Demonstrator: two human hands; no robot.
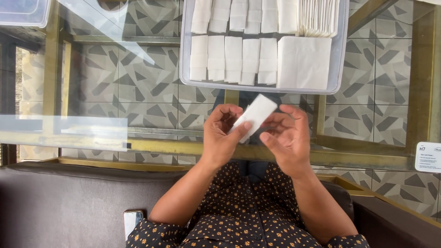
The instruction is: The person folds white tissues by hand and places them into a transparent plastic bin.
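Note:
A folded white napkin [256,114] is held between both my hands just above the near edge of a glass table. My left hand [223,138] pinches its lower end with thumb and fingers. My right hand [287,135] grips its right side with curled fingers. Just beyond sits a clear plastic tray [186,69] holding rows of folded napkins [233,57], a flat unfolded napkin [304,62] and an upright stack of napkins [319,16].
The glass table top has a brass-coloured frame [358,158], with patterned floor tiles showing through. Another clear container [23,11] sits at the far left. A white card [428,157] lies at right. A phone [133,220] rests on the dark sofa beside me.

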